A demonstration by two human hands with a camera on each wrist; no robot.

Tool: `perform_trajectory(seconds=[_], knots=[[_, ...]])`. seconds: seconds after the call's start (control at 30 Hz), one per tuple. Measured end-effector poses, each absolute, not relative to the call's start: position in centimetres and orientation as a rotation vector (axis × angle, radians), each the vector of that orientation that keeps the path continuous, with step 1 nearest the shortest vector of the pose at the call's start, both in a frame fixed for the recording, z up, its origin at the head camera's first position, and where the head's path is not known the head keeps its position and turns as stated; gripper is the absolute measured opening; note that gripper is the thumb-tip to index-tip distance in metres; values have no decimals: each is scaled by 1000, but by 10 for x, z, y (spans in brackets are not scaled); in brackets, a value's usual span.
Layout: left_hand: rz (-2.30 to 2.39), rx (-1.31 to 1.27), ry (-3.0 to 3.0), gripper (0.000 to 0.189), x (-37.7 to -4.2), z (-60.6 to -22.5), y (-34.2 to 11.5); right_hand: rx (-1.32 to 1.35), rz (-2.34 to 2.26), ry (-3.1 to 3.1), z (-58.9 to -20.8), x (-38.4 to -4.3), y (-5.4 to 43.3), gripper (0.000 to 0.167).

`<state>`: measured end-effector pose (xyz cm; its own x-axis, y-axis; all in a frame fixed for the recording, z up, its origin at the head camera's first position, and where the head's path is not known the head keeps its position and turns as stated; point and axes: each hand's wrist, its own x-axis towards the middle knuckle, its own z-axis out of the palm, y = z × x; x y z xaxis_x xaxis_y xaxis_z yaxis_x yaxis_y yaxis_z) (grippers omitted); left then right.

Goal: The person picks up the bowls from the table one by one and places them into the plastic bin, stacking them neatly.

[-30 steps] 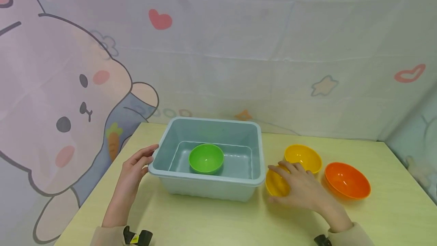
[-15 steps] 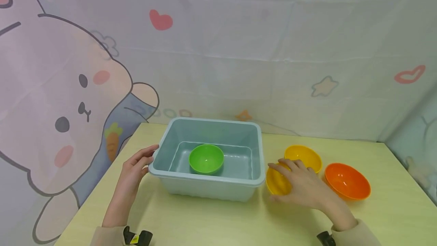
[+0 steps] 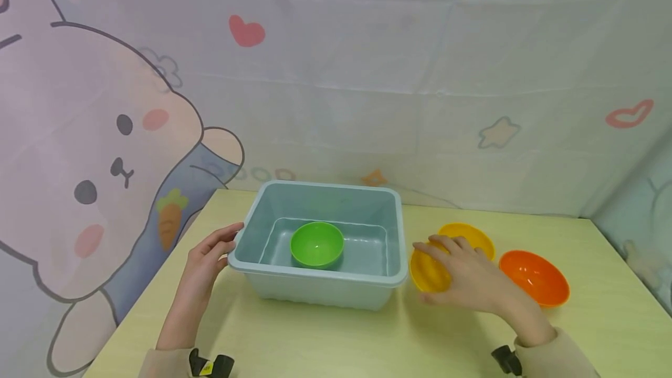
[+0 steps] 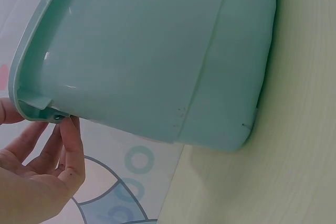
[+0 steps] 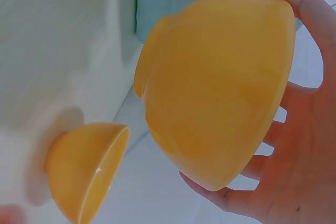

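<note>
A pale blue-green plastic basin (image 3: 320,291) stands on the table, and a green bowl (image 3: 317,244) sits inside it. At the basin's left rim, my left hand (image 3: 206,258) grips the edge; in the left wrist view its fingertips (image 4: 72,129) curl beneath the lip. My right hand (image 3: 472,276) holds a yellow bowl (image 3: 429,272) by its rim, just right of the basin. The right wrist view shows this yellow bowl (image 5: 215,87) off the tabletop, with the thumb and fingers spread across opposite sides of its rim.
Behind the right hand is a second yellow bowl (image 3: 476,234), partly covered by that hand. An orange bowl (image 3: 532,276) stands farther right on the pale wooden table (image 3: 315,343). A printed cloth (image 3: 336,104) hangs along the table's back edge.
My right hand and the yellow bowl in it have shifted slightly up and to the right, with the bowl tilting a little. The left hand and the basin stay in place.
</note>
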<state>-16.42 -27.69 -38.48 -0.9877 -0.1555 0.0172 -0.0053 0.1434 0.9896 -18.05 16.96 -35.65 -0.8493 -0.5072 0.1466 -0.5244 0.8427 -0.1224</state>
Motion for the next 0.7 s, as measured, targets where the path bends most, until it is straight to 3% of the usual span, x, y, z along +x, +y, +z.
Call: perform_trajectory(seconds=[0.7], knots=[[-1980, 160, -2286, 40, -164, -385, -277, 875, 218, -2876, -334, -183, 174, 81]])
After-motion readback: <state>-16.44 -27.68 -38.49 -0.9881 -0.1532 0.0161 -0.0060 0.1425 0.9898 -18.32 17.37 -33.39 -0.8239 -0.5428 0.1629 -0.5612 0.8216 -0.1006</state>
